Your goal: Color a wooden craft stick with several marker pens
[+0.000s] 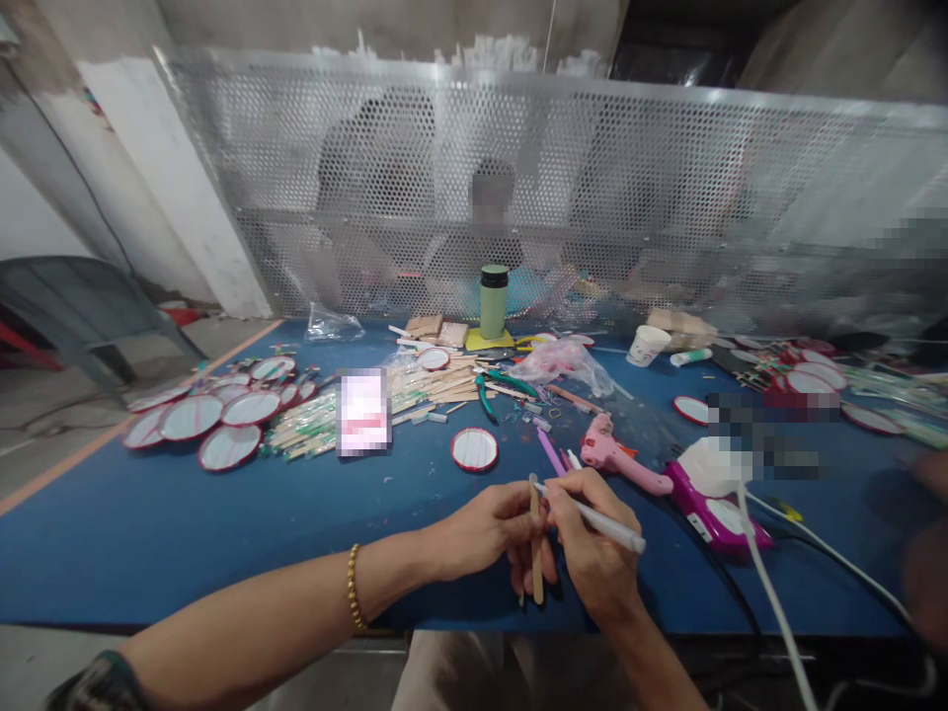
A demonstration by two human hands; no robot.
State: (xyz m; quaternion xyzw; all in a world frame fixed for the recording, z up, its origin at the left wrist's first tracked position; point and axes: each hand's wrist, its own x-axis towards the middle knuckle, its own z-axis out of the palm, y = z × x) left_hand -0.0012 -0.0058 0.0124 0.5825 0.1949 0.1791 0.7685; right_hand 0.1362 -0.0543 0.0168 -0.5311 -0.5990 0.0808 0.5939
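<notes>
- L hand (481, 533): fingers pinched round wooden stick (537, 563), which is over tbl's near side, btwn both hands.
- R hand (599, 543): fingers curled round white pen (611, 528), tip by stick's far end; contact unclear.
- Blue tbl (311, 548): scuffed, w/ orange L edge; red-rimmed discs (191, 417) L, pink glue gun (616, 457) near R hand, green bottle (494, 308) at back.
- Perf. metal screen (281, 168) behind; ppl blurred thru it.
- Rm: patchy wall (140, 128), grey plastic chair (81, 296) far L.
</notes>
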